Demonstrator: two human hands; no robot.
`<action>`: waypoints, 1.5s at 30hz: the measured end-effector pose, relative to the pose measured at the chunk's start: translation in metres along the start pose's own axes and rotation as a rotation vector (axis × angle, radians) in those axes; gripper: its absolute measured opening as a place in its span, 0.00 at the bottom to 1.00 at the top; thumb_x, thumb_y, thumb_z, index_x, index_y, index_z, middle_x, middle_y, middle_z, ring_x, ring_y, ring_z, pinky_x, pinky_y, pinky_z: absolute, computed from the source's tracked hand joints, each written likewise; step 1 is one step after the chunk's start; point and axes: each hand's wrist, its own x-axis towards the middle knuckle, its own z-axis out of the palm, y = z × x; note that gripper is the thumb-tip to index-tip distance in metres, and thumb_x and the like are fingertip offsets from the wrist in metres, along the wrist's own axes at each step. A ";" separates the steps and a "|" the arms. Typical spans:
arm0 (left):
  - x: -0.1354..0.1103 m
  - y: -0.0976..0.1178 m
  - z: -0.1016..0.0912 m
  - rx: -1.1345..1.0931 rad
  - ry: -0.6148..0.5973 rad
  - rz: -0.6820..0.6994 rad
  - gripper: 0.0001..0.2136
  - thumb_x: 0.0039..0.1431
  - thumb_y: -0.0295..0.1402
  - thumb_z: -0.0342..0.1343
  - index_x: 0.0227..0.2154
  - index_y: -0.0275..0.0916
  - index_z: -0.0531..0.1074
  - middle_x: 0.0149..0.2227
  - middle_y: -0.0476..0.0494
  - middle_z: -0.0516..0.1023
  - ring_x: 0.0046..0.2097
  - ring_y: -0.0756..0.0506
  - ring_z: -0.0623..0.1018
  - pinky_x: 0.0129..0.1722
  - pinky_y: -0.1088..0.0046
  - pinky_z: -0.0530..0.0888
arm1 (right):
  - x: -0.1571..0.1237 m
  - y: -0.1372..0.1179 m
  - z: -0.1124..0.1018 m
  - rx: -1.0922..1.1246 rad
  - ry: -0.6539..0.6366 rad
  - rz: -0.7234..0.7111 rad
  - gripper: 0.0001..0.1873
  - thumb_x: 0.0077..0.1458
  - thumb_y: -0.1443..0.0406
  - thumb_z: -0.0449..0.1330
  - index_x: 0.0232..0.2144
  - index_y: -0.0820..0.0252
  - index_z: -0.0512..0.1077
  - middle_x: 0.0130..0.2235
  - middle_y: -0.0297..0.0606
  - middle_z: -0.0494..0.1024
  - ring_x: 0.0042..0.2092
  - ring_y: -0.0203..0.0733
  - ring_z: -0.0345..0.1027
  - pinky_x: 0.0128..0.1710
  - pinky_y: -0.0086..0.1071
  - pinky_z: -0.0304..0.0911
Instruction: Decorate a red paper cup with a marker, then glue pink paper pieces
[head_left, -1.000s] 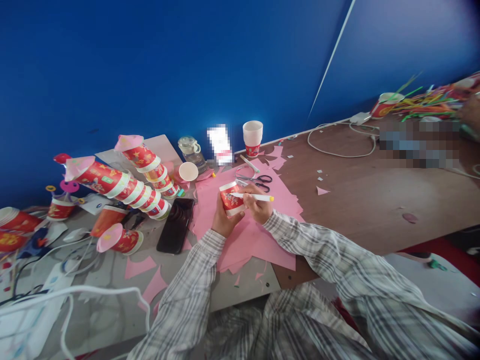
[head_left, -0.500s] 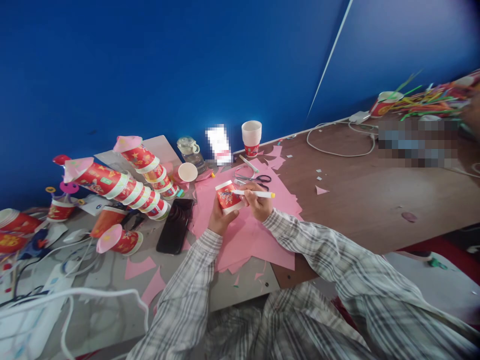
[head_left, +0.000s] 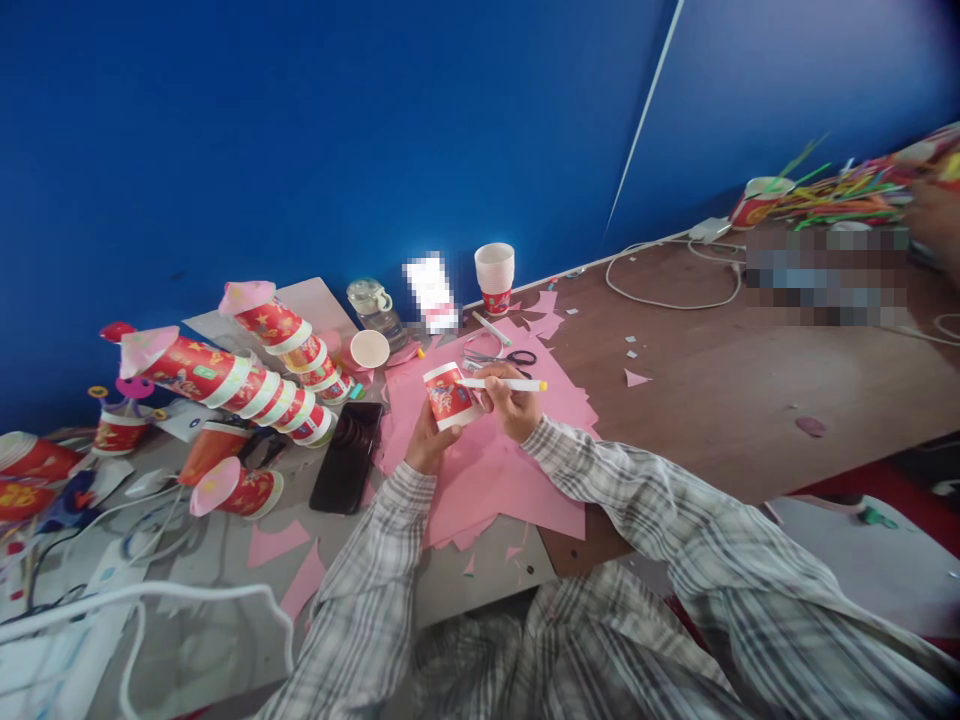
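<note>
My left hand (head_left: 431, 440) is wrapped round a red paper cup (head_left: 448, 396) with a printed pattern, held tilted over the pink paper (head_left: 495, 480). In my right hand (head_left: 512, 402) is a white marker (head_left: 521, 385) with a yellow end, gripped like a pen. Its tip is at the cup's side; whether it touches I cannot tell. Just beyond my right hand, scissors (head_left: 520, 358) with dark handles lie on the paper, partly hidden. A second, white marker (head_left: 491, 327) lies further back.
Stacked cups with pink cones (head_left: 232, 380) lean at the left, near a black phone (head_left: 346, 458). A water bottle (head_left: 375, 308) and a cup stack (head_left: 495, 278) stand by the blue wall. White cables (head_left: 150, 592) cross the front left. Another person's hand (head_left: 934, 215) is at far right.
The cup has turned a little in my left hand, so a different part of its print faces me. The other person's hand has shifted at far right. The view has moved slightly.
</note>
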 end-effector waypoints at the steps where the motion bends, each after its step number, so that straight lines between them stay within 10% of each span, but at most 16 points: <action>1: 0.000 0.001 0.000 -0.010 -0.004 -0.011 0.39 0.29 0.42 0.66 0.49 0.41 0.59 0.47 0.37 0.70 0.47 0.36 0.70 0.47 0.56 0.67 | 0.000 0.000 0.000 -0.003 -0.001 -0.008 0.20 0.52 0.50 0.50 0.31 0.62 0.68 0.17 0.29 0.63 0.20 0.32 0.57 0.20 0.28 0.55; 45: -0.008 0.013 -0.013 -0.068 -0.202 -0.132 0.37 0.33 0.49 0.62 0.50 0.45 0.58 0.57 0.38 0.58 0.52 0.32 0.66 0.47 0.50 0.68 | 0.007 -0.015 0.006 0.356 0.076 0.139 0.22 0.45 0.48 0.57 0.27 0.62 0.64 0.19 0.29 0.68 0.15 0.28 0.55 0.14 0.25 0.51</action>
